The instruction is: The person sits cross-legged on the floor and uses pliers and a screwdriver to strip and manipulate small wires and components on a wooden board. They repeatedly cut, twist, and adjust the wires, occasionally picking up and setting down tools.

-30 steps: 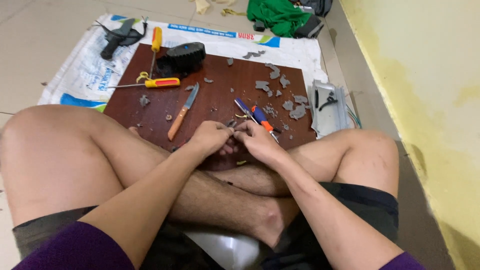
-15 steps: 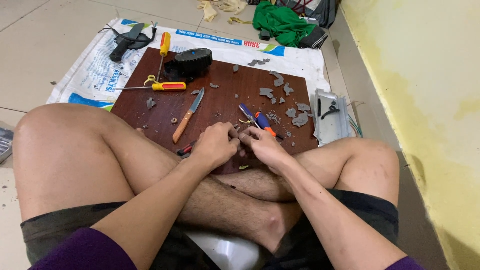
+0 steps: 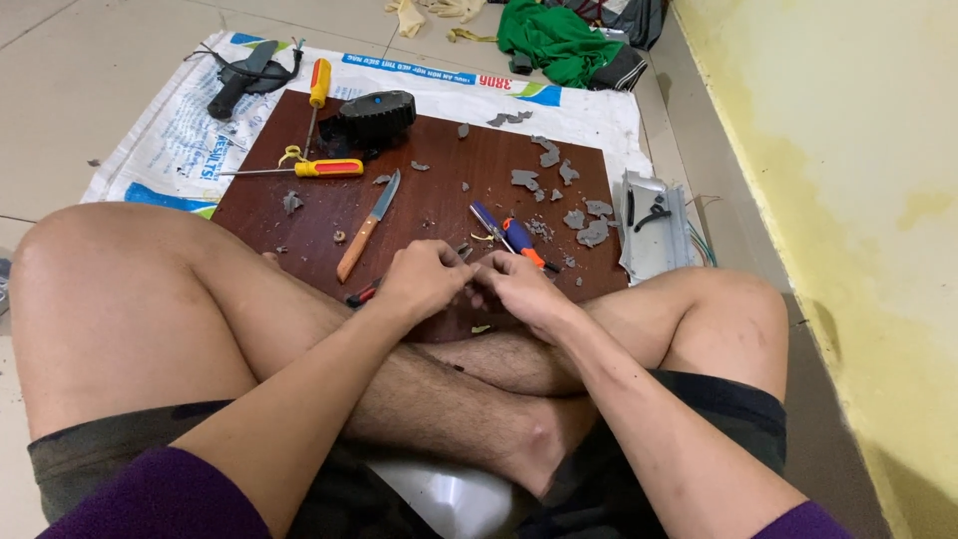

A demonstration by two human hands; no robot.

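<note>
The left hand (image 3: 424, 279) and the right hand (image 3: 521, 289) are brought together, fingertips touching, over the near edge of a dark wooden board (image 3: 439, 165); whatever is pinched between them is too small to make out. A knife (image 3: 367, 226) is laid just beyond the left hand, and blue-handled pliers (image 3: 511, 236) beyond the right. Grey scraps (image 3: 589, 225) are scattered across the board, with a yellow screwdriver (image 3: 299, 169) farther left.

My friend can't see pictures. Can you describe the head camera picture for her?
A person sits cross-legged, left hand and right hand pinching something tiny together over a brown board. A knife, screwdrivers and grey scraps lie on it.
</note>
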